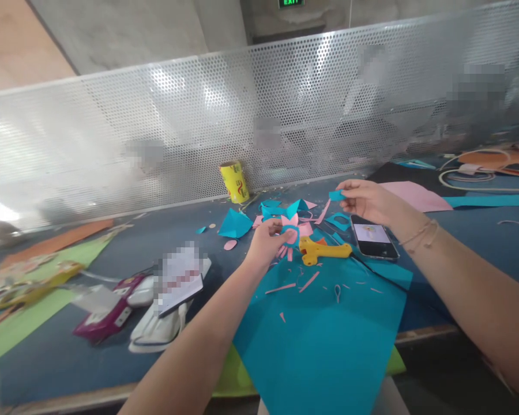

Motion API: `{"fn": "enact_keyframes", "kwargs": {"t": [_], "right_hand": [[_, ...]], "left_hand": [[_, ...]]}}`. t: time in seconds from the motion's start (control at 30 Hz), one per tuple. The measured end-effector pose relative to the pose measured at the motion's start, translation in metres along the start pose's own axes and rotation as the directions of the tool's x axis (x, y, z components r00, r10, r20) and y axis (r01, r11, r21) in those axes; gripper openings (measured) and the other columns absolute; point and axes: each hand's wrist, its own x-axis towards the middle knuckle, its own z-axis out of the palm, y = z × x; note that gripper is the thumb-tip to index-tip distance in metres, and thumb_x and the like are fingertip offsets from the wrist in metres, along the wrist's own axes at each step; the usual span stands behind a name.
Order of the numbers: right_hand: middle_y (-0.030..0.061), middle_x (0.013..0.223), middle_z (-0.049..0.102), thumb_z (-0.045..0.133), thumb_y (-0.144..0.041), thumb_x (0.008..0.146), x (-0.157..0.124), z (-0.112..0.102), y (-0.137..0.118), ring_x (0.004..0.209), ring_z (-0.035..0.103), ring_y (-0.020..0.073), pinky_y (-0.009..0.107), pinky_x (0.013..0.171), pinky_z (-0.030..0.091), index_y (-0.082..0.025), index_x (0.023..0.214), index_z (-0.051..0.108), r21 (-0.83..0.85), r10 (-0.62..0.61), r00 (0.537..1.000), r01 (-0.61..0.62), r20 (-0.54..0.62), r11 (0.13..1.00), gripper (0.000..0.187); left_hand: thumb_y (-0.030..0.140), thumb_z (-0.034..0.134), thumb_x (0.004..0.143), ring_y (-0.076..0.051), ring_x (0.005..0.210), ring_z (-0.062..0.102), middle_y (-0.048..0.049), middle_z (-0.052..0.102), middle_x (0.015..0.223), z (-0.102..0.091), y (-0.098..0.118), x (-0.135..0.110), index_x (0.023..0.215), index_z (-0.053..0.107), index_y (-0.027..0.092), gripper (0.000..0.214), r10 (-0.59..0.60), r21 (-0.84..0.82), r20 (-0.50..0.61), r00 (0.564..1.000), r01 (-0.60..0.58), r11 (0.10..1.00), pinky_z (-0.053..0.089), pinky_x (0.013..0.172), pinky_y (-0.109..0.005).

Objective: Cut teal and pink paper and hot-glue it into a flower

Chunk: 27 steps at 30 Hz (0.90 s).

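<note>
Between the thumb and fingers of my left hand (pixel 270 239) is a pink and blue paper flower (pixel 290 221), its pink petals fanning out round a blue ring. My right hand (pixel 363 199), raised higher and to the right, pinches a small blue paper piece (pixel 336 196). Just right of the flower a yellow glue gun (pixel 328 250) lies on its side, its dark cord trailing right. Under it spreads a large blue paper sheet (pixel 320 334) with thin pink strips on top. Blue paper scraps (pixel 234 223) lie beyond my left hand.
A phone (pixel 374 239) with a lit screen lies below my right hand. A yellow roll (pixel 234 182) stands by the perforated metal screen (pixel 190 121). Left are another phone (pixel 181 288), a purple power strip (pixel 110 308) and green paper (pixel 34 305). Pink paper (pixel 415 195) is at right.
</note>
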Motion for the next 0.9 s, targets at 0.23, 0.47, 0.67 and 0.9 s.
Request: {"fn": "enact_keyframes", "kwargs": {"t": [0.23,0.47,0.67,0.9], "right_hand": [[0.0002,0.074,0.059,0.067,-0.017,0.064,-0.009,0.039,0.019,0.066,0.055,0.0102,0.025,0.061,0.044,-0.018,0.081,0.063,-0.083,0.005,0.981,0.011,0.196,0.997,0.018],[-0.0008,0.071,0.059,0.064,-0.013,0.066,-0.009,0.044,0.030,0.064,0.057,0.0099,0.023,0.058,0.044,-0.018,0.087,0.061,-0.136,-0.026,0.967,0.063,0.254,0.989,0.022],[0.0003,0.076,0.061,0.065,-0.016,0.066,-0.008,0.045,0.033,0.069,0.060,0.0109,0.025,0.062,0.049,-0.019,0.087,0.062,-0.165,0.015,0.955,0.036,0.297,0.986,0.021],[0.0012,0.081,0.065,0.065,-0.015,0.067,-0.006,-0.009,-0.014,0.084,0.063,0.0187,0.034,0.078,0.049,-0.024,0.085,0.061,0.075,-0.151,0.988,0.152,-0.015,0.986,0.020]], "left_hand": [[0.015,0.070,0.054,-0.015,0.068,0.059,-0.0034,0.062,0.070,0.001,0.005,-0.004,0.075,0.059,0.015,0.023,0.017,0.245,0.135,0.991,-0.050,0.968,0.045,0.062,-0.026],[0.012,0.066,0.057,-0.015,0.076,0.059,-0.0056,0.063,0.081,0.004,0.006,-0.006,0.073,0.059,0.014,0.017,0.061,0.330,0.180,0.982,-0.119,0.936,0.047,0.073,-0.030],[0.014,0.066,0.057,-0.016,0.073,0.059,-0.0044,0.063,0.075,0.006,0.006,-0.008,0.071,0.059,0.014,0.015,0.045,0.320,0.189,0.981,-0.105,0.942,0.046,0.069,-0.029],[0.010,0.066,0.054,-0.015,0.070,0.059,-0.0042,0.063,0.074,0.005,0.008,-0.008,0.073,0.059,0.014,0.021,-0.032,0.288,0.182,0.983,-0.022,0.957,0.045,0.062,-0.027]]}}
